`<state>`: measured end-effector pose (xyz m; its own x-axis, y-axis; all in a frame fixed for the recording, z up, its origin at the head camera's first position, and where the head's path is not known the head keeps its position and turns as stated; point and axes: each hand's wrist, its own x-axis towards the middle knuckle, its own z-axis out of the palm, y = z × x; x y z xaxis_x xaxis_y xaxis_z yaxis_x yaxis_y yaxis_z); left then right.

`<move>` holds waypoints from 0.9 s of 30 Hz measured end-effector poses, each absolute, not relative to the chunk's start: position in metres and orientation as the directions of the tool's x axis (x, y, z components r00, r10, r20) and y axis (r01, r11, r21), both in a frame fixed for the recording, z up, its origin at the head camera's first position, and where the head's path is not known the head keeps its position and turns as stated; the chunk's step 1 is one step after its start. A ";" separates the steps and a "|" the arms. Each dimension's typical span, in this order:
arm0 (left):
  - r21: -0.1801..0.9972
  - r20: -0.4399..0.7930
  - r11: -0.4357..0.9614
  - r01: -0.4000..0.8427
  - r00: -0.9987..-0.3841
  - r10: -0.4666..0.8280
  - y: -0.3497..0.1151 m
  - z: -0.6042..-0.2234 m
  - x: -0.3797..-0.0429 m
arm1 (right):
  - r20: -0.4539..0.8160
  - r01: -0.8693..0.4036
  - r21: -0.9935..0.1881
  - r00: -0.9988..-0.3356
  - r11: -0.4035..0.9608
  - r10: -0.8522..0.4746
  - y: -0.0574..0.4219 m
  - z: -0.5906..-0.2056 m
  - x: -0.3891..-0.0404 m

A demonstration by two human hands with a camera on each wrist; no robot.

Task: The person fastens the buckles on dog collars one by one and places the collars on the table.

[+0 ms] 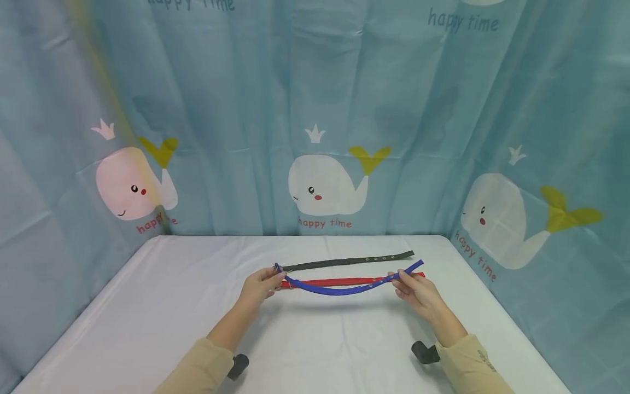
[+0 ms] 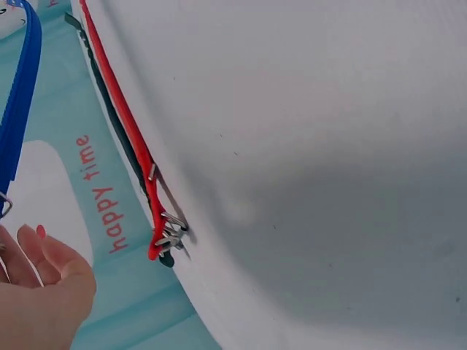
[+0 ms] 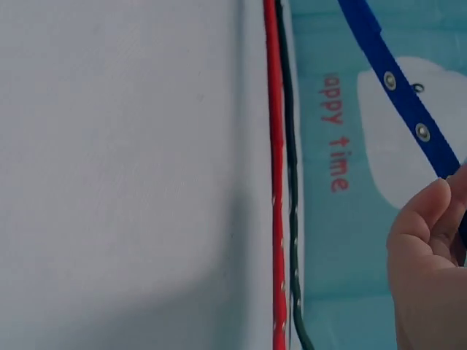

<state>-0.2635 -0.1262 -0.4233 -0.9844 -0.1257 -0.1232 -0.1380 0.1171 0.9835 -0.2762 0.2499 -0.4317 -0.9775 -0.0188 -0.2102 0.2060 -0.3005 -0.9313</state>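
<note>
Held above the table, a blue collar [image 1: 334, 291] sags between the two hands. My left hand [image 1: 259, 285] pinches its buckle end, and a metal ring shows beside the fingers in the left wrist view. Near the eyelet end, my right hand [image 1: 418, 293] grips the strap between thumb and fingers, with the tip sticking out beyond. Metal eyelets dot the blue collar [image 3: 406, 102] in the right wrist view. Behind it a red collar [image 1: 339, 282] lies stretched out on the table, its metal buckle [image 2: 171, 230] at the left. Farther back lies a dark green collar [image 1: 339, 262], roughly parallel.
A white cloth covers the table [image 1: 339, 339]. Around its back and sides hangs a light blue curtain [image 1: 236, 180] printed with whales. Black wrist pieces [image 1: 425, 353] stick out by both sleeves.
</note>
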 end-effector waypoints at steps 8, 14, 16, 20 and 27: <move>0.995 -0.095 -0.008 -0.096 -0.976 -0.197 -0.122 -0.416 -0.254 | -0.160 0.158 -0.867 -0.986 -0.472 -0.035 0.234 -0.424 -0.274; 0.995 -0.092 -0.049 -0.083 -0.969 -0.230 -0.120 -0.409 -0.247 | -0.157 0.148 -0.862 -0.987 -0.485 -0.022 0.224 -0.422 -0.272; 0.996 -0.081 -0.053 -0.071 -0.967 -0.240 -0.119 -0.406 -0.245 | -0.164 0.149 -0.863 -0.986 -0.483 -0.011 0.222 -0.421 -0.271; 0.998 -0.033 -0.056 -0.019 -0.965 -0.260 -0.114 -0.398 -0.242 | -0.142 0.126 -0.875 -0.990 -0.466 -0.003 0.217 -0.419 -0.271; 0.997 0.038 -0.053 0.055 -0.958 -0.285 -0.107 -0.395 -0.238 | -0.113 0.117 -0.870 -0.993 -0.479 -0.036 0.206 -0.416 -0.272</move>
<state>-0.2384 -0.1066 -0.3950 -0.9577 -0.2852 0.0379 0.0553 -0.0533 0.9970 -0.2722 0.2060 -0.4162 -0.9929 -0.0357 -0.1133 0.1165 -0.4794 -0.8698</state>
